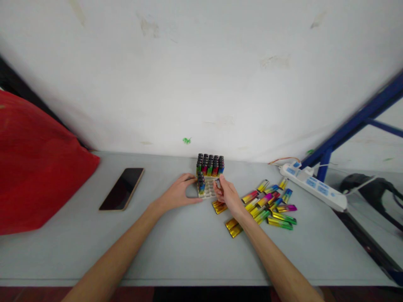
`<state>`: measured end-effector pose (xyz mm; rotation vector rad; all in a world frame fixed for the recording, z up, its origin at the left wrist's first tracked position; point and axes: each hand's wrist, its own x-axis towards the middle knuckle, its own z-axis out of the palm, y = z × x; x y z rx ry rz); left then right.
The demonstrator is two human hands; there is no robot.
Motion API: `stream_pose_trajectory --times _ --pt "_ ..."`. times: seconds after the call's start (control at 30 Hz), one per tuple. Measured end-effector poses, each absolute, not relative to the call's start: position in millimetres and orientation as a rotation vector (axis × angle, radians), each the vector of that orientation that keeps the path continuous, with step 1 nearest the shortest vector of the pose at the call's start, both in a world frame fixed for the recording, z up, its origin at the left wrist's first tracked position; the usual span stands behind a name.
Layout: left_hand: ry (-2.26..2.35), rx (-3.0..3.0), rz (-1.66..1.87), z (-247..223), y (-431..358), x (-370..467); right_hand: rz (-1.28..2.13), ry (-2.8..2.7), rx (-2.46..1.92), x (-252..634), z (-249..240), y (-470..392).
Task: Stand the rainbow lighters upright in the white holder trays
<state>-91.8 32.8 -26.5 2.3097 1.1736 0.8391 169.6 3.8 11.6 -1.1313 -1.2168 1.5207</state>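
both hands work at the far middle of the table [176, 251]. left hand [178, 193] lies open against the tray [207, 193], steadying it. right hand [227, 193] pinches one lighter [218, 183] upright over an empty slot; keeping it vertical seems wise. loose lighters [270, 205] lie right.

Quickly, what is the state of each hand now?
Left hand: open, resting against the lighter tray.
Right hand: closed on one lighter over the tray.
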Motion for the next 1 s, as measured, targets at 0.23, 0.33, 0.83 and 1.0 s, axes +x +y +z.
stream_pose_trajectory --times 0.23,0.33,0.83,1.0 --pt "1.171 2.299 0.842 -24 30 -91 1.326 -1.353 -1.029 172 20 -2" --pt "1.162 2.295 0.861 -24 30 -91 1.21 -1.463 -1.059 175 21 -5" --pt "1.159 2.312 0.842 -22 29 -89 0.854 -1.801 -1.106 176 6 -7" --pt "1.166 2.31 0.845 -23 29 -89 0.833 -1.925 -1.025 185 10 -3"
